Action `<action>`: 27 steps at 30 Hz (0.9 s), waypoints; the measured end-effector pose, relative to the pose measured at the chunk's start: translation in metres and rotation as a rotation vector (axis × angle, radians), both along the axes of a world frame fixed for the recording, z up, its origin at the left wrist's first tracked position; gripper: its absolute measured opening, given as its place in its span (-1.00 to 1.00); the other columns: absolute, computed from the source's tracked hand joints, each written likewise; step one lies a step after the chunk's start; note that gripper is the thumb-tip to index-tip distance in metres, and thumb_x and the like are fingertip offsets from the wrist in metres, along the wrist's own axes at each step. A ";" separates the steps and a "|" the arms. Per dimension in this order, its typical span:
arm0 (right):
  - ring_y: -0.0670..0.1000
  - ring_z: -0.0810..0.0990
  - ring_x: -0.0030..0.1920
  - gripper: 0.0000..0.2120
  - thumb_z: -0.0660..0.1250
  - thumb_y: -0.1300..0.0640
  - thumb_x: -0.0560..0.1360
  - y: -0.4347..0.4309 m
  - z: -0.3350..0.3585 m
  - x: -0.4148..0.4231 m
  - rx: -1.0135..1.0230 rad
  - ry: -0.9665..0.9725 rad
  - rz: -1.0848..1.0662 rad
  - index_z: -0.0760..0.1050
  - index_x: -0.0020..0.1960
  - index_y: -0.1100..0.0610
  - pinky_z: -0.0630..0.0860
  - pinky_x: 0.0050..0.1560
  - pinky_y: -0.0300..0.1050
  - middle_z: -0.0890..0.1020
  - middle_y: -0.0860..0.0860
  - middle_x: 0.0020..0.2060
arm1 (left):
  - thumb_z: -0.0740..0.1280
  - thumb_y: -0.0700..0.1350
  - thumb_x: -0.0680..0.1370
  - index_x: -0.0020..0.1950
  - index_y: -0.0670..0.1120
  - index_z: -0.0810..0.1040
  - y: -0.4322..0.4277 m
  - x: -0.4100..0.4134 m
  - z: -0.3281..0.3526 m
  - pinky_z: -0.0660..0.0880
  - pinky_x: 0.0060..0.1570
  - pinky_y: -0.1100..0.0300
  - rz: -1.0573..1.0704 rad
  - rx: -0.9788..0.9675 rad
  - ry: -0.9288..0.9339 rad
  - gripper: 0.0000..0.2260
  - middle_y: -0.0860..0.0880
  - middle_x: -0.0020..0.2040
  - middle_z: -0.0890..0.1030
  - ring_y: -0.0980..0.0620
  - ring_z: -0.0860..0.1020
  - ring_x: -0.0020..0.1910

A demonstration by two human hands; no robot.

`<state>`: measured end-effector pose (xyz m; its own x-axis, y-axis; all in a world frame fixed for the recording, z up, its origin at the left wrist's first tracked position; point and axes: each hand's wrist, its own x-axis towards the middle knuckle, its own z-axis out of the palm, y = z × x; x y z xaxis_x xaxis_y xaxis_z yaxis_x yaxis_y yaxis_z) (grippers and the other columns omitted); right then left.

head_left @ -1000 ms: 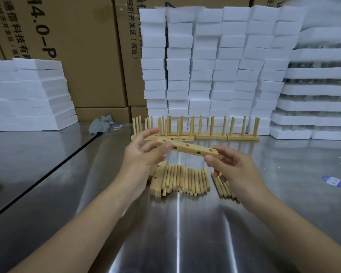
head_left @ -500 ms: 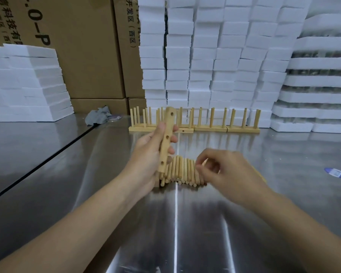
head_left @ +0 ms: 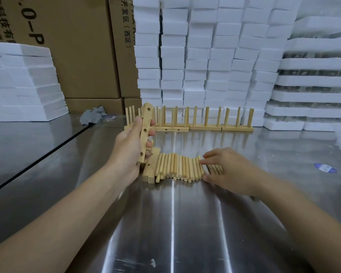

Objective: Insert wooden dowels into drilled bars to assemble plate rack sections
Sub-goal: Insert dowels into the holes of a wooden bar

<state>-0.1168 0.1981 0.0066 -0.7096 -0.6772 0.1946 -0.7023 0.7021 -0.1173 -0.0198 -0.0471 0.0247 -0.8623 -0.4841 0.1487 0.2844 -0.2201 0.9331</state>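
My left hand (head_left: 126, 150) grips a drilled wooden bar (head_left: 145, 133) and holds it nearly upright above the table, its holes facing me. Below it, a row of loose dowels (head_left: 177, 168) lies side by side on the steel table (head_left: 175, 223), with spare drilled bars (head_left: 150, 170) at its left end. My right hand (head_left: 230, 170) rests flat on the right end of the dowel row, fingertips on the dowels and thumb by their near ends. It covers a few of them. Several finished rack sections (head_left: 205, 123) stand in a line at the back.
White foam blocks (head_left: 205, 56) are stacked high behind the sections, with foam trays (head_left: 313, 81) at the right and another foam stack (head_left: 22, 83) at the left. Cardboard boxes (head_left: 83, 46) stand at the back left. A grey rag (head_left: 94, 116) and a blue sticker (head_left: 325, 168) lie on the table.
My right hand let go of the bar and dropped onto the right end of the dowel row. My left hand swung the bar from level to nearly upright.
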 end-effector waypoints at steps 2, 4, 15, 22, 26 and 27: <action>-0.02 0.33 0.50 -0.55 0.35 -0.19 0.61 -0.001 -0.002 0.000 0.029 0.018 0.001 0.51 0.47 -0.15 0.28 0.52 0.03 0.44 -0.17 0.49 | 0.22 0.18 0.74 0.19 -0.03 0.75 0.000 -0.001 -0.001 0.36 -0.47 0.28 0.008 -0.001 0.000 -0.60 0.07 -0.22 0.60 0.17 0.43 -0.40; -0.04 0.38 0.45 -0.61 0.38 -0.19 0.59 -0.001 -0.001 0.001 0.003 0.045 0.008 0.58 0.39 -0.16 0.33 0.48 0.02 0.49 -0.18 0.45 | 0.23 0.17 0.74 0.17 -0.04 0.76 0.000 -0.001 -0.002 0.36 -0.48 0.29 0.008 0.007 0.003 -0.61 0.07 -0.23 0.60 0.17 0.43 -0.41; -0.15 0.56 0.15 -0.77 0.29 -0.08 0.65 0.002 0.013 0.007 -0.323 0.267 -0.036 0.64 0.22 -0.10 0.50 0.31 -0.02 0.65 -0.19 0.14 | 0.21 0.12 0.76 0.22 -0.10 0.72 0.000 -0.004 -0.005 0.34 -0.49 0.28 -0.019 0.080 -0.037 -0.61 0.04 -0.24 0.55 0.15 0.41 -0.42; -0.15 0.70 -0.10 -0.80 0.30 0.06 0.68 0.003 0.030 0.018 -1.205 -0.402 0.026 0.70 0.11 -0.11 0.57 -0.13 -0.19 0.76 -0.11 -0.05 | 0.52 0.20 0.53 0.03 -0.09 0.56 0.003 -0.003 -0.006 0.34 -0.49 0.29 -0.208 0.129 0.009 -0.62 0.03 -0.28 0.48 0.14 0.33 -0.43; -0.05 0.71 -0.07 -0.80 0.32 0.14 0.68 -0.003 0.029 0.023 -1.284 -0.588 0.080 0.71 0.16 0.01 0.60 -0.15 -0.21 0.77 0.01 0.00 | 0.65 0.04 0.43 0.07 -0.17 0.63 0.007 -0.002 -0.007 0.36 -0.51 0.34 -0.301 0.052 0.022 -0.60 0.02 -0.20 0.61 0.16 0.35 -0.43; -0.04 0.72 -0.06 -0.80 0.32 0.15 0.68 -0.005 0.028 0.024 -1.285 -0.600 0.091 0.71 0.17 0.03 0.61 -0.16 -0.21 0.77 0.01 0.00 | 0.65 0.02 0.43 0.11 -0.17 0.67 0.008 -0.002 -0.007 0.36 -0.50 0.34 -0.330 0.045 0.028 -0.61 -0.01 -0.14 0.65 0.16 0.36 -0.43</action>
<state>-0.0926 0.1930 0.0345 -0.8676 -0.3097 0.3892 -0.3548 -0.1630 -0.9206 -0.0222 -0.0392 0.0173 -0.9696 -0.1861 0.1590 0.2160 -0.3451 0.9134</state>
